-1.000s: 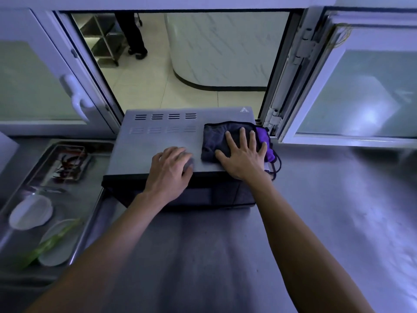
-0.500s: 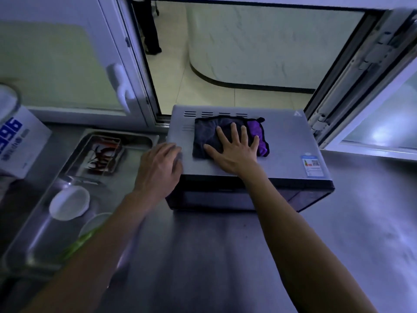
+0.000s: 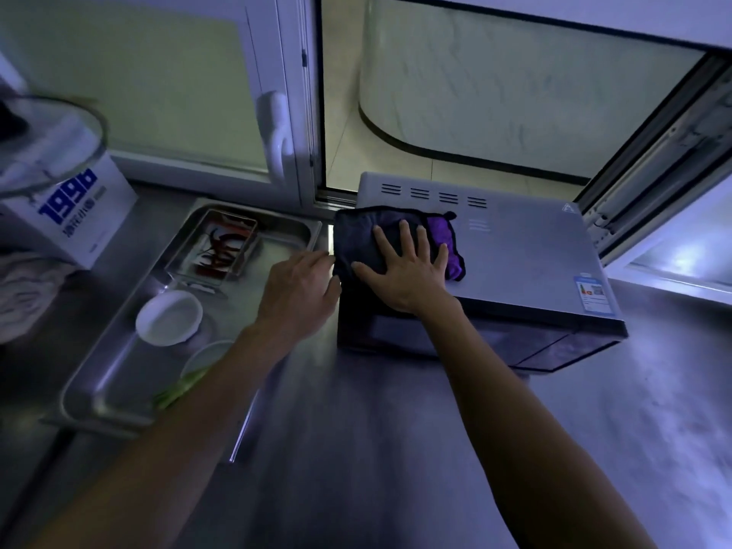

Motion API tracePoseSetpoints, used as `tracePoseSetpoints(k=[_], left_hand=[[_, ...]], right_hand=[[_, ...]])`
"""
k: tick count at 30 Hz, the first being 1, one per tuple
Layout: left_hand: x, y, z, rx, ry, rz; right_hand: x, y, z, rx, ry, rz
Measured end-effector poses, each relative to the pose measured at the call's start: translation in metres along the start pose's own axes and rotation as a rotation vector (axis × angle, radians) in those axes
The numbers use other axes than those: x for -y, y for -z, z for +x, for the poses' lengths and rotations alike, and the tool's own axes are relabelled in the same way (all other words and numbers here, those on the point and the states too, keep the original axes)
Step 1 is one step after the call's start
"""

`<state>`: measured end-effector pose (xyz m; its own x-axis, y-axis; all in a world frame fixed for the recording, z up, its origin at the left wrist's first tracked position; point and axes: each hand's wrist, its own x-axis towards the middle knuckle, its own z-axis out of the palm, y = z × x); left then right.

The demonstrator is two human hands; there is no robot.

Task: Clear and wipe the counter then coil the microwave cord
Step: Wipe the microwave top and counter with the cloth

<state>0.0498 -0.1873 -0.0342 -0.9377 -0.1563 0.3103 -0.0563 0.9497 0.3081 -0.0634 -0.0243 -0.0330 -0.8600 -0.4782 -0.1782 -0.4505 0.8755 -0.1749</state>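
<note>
A silver microwave [image 3: 527,251] stands on the steel counter [image 3: 396,449] below an open window. A dark grey and purple cloth [image 3: 356,239] lies on the left part of its top, overhanging the left edge. My right hand [image 3: 408,271] presses flat on the cloth with fingers spread. My left hand [image 3: 301,291] rests against the microwave's left side, fingers loosely bent, beside the cloth's edge. The microwave cord is hidden.
A steel tray [image 3: 119,398] left of the microwave holds a small dish of red chillies [image 3: 222,247], a white bowl [image 3: 168,317], a plate and a green stalk [image 3: 178,390]. A white box [image 3: 75,215] with a glass lid on it stands at far left.
My right hand has slid the cloth from the right side of the microwave top to its left edge. My left hand has moved off the top to the left side.
</note>
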Motion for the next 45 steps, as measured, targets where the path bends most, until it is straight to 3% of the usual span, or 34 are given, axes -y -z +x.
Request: tracePoseSetpoints(k=[7,16,28,45], left_hand=[[-0.036,-0.003,-0.012,0.019,0.022,-0.031],[-0.098,-0.032,-0.012,0.127,-0.007,0.126],[-0.196,-0.071,0.011,0.140,-0.152,0.118],[-0.183,-0.085,0.093,0.176,-0.175,0.100]], right_hand=[[-0.027,-0.004,-0.038,-0.033,0.033,-0.011],[-0.128,0.007,-0.078,-0.063,-0.066,-0.003],[-0.216,0.013,-0.097,-0.130,-0.184,0.060],[-0.256,0.039,-0.021,-0.069,-0.305,0.067]])
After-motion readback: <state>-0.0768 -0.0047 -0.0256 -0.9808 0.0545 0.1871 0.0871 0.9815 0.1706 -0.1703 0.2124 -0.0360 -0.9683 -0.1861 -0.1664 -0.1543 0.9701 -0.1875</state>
